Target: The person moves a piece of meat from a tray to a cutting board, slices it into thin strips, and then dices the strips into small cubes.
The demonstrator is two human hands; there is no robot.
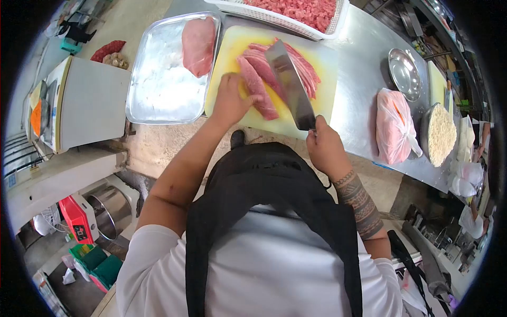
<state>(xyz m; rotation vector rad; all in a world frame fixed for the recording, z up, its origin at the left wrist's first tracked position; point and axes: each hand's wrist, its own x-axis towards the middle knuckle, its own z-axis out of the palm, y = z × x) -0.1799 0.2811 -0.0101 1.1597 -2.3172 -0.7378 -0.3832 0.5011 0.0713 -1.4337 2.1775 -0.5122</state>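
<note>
My right hand [326, 145] is closed round the handle of a broad cleaver [290, 82], whose blade lies slantwise over the sliced raw meat [304, 66]. On the near left side of those slices is a thick strip of meat [256, 87]. My left hand [231, 100] grips that strip, its thumb on the meat and its fingers bent at the left edge. Beneath all of it lies a pale yellow cutting board [326, 90]. Where the blade's edge meets the meat is partly hidden.
Left of the board, a metal tray [161, 79] holds a slab of meat [198, 47]. A white basket [274, 18] of diced meat [301, 10] stands behind. On the steel table's [354, 74] right are a steel bowl [404, 74], a bagged pink package [393, 127] and a bowl of pale crumbs [442, 134].
</note>
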